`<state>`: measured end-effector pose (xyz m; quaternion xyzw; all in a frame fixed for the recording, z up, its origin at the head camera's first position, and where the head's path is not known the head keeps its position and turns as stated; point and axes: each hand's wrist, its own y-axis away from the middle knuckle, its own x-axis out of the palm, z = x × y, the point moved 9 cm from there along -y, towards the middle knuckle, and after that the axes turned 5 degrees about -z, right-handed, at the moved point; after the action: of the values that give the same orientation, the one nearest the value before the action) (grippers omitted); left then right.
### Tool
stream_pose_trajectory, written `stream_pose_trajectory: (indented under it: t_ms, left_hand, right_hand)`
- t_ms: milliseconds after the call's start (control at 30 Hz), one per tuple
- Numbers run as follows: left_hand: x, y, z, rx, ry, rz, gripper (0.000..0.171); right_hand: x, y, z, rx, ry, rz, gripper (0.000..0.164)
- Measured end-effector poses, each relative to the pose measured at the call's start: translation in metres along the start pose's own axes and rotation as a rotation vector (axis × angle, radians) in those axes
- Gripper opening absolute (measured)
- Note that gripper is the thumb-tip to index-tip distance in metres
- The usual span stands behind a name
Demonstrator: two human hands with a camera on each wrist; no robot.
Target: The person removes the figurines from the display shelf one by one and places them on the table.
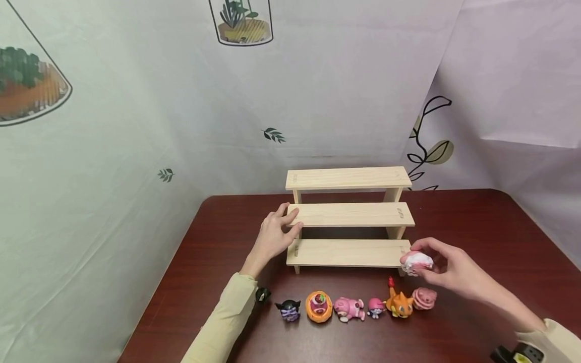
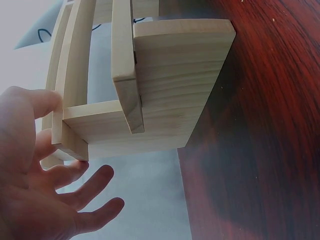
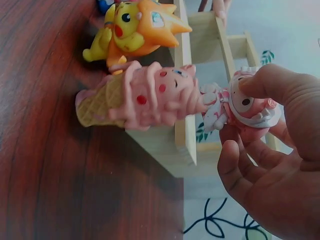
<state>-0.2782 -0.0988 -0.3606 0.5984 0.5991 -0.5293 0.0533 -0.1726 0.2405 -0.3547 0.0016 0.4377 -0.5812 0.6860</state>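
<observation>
A three-tier wooden display stand (image 1: pixel 349 216) stands on the table. My left hand (image 1: pixel 276 233) grips the left end of its middle tier; in the left wrist view the thumb (image 2: pixel 42 102) and curled fingers hold the board's end, the others hanging beside it. Near the right end of the lowest tier, my right hand (image 1: pixel 449 264) pinches a small pink-and-white figurine (image 3: pixel 250 102) by its head, above the table. Just below that hand stands a pink ice-cream-cone figure (image 3: pixel 155 95), seen from above as a pink swirl (image 1: pixel 424 298). Beside it is an orange-and-yellow figure (image 1: pixel 400 304).
Further left in the row are a small pink-headed figure (image 1: pixel 375 306), a pink figure lying down (image 1: pixel 349 308), an orange tart-like figure (image 1: pixel 319 306) and a black-and-purple figure (image 1: pixel 289 310). Behind the dark red table (image 1: pixel 476 227) hangs a printed pale cloth (image 1: pixel 345 91).
</observation>
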Motion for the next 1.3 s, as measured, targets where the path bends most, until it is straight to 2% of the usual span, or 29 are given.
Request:
stream_pose_trajectory:
  t_ms: [433, 700, 1033, 1300]
  left_hand:
    - [0.001, 0.0, 0.0, -0.01, -0.004, 0.013, 0.045]
    - [0.001, 0.0, -0.001, 0.006, -0.002, 0.001, 0.044]
    - [0.001, 0.001, 0.0, 0.01, -0.003, -0.006, 0.044]
    - [0.0, 0.001, 0.001, 0.015, 0.009, -0.022, 0.044]
  right_hand:
    - [-0.015, 0.021, -0.016, 0.061, -0.009, -0.008, 0.053]
    - [-0.021, 0.036, -0.023, 0.053, -0.024, -0.009, 0.055]
    - [-0.022, 0.048, -0.032, 0.02, -0.055, 0.029, 0.056]
    - [-0.023, 0.059, -0.039, 0.058, -0.066, 0.025, 0.055]
